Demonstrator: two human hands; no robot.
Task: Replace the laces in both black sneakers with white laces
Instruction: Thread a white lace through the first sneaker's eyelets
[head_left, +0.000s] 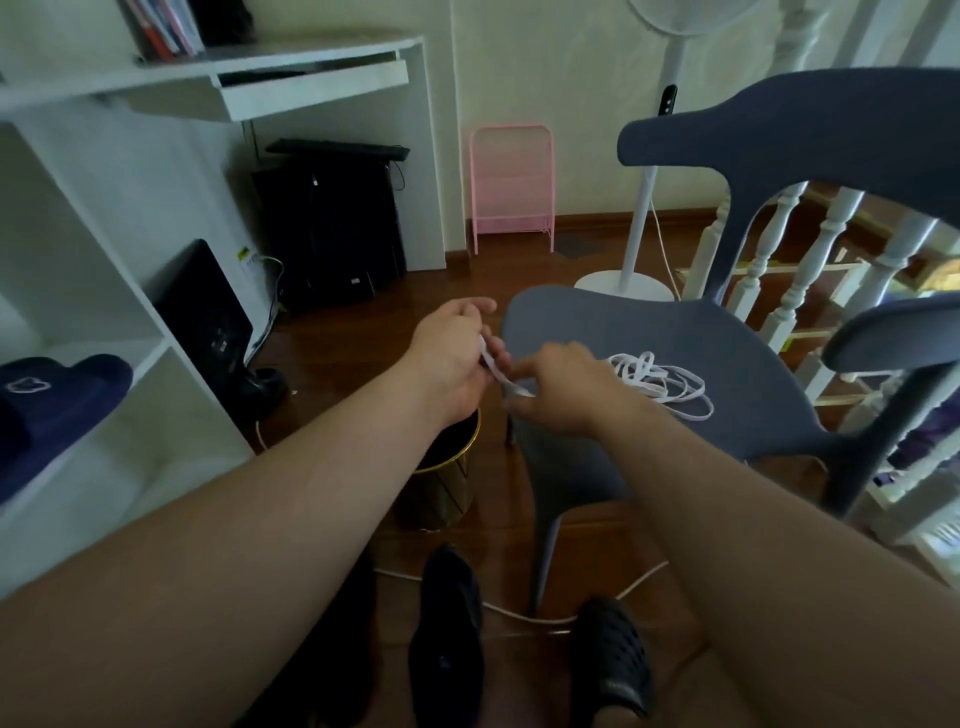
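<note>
Both of my hands are raised in front of the grey chair (649, 332), and a short stretch of white lace (497, 371) runs between them. My left hand (457, 353) has its fingers curled round the upper end of that stretch, just off the chair's front edge. My right hand (561, 387) pinches the lower end between thumb and fingertips, right over the chair's front corner. On the chair seat, just behind my right hand, lies a loose pile of white laces (660, 382), with loops trailing toward the back of the seat. Whether the piece I hold is joined to that pile I cannot tell, since my right hand hides the link. Below my left wrist, beside the chair's front leg, stands a gold-sided bin (452, 483) with a dark inside. On the wooden floor (332, 353) in front of the chair are two dark shoes (447, 639); the blur keeps me from making out any laces on them. A pale cord (524, 616) crosses the floor between the chair leg and the shoes. Well to the left of the chair stands a white shelf unit (104, 291).
</note>
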